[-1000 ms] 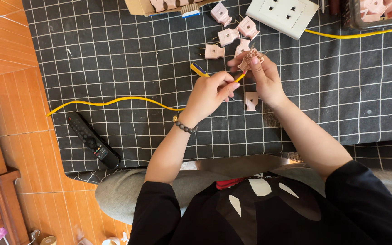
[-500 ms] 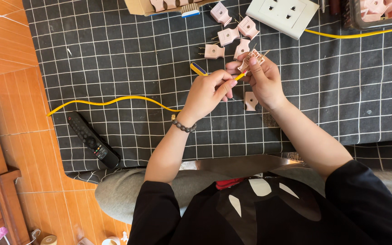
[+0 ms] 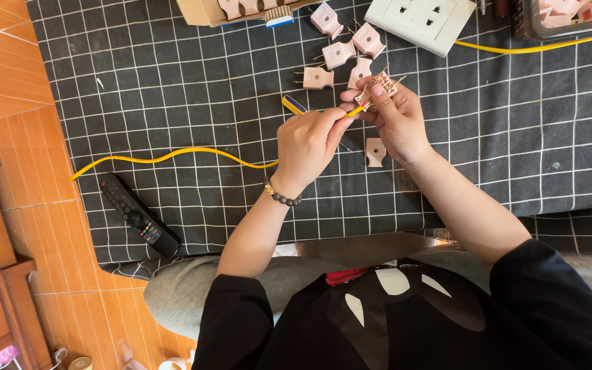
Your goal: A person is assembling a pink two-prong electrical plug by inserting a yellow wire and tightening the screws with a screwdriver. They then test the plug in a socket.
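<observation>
We see the plug half (image 3: pixel 380 87), pink, held up over the cloth (image 3: pixel 173 82) in the right hand (image 3: pixel 397 120); its fingers are closed around the piece, open face toward the camera, metal prongs sticking out at the upper right. The yellow wire (image 3: pixel 173 155) comes to it from the left: the left hand (image 3: pixel 310 140) pinches the wire end between thumb and fingers, tip touching the plug half. A beaded bracelet (image 3: pixel 282 196) sits on the left wrist.

Behind the left hand a yellow-and-blue tool (image 3: pixel 293 104) lies on the cloth, partly hidden. Just below the right hand lies a single plug cover (image 3: pixel 375 151). Above the hands, four more plugs (image 3: pixel 340 53) lie scattered, prongs out. A white socket block (image 3: pixel 421 20) sits at the top, with a second yellow wire (image 3: pixel 536 46) running right from it. A tray (image 3: pixel 570 14) with pink parts is at the top right; a cardboard box (image 3: pixel 203 10) of parts at the top edge.

The cloth is dark with a white grid, spread on an orange tiled floor (image 3: pixel 8 89). A black remote (image 3: pixel 138 216) lies near its lower left corner.
</observation>
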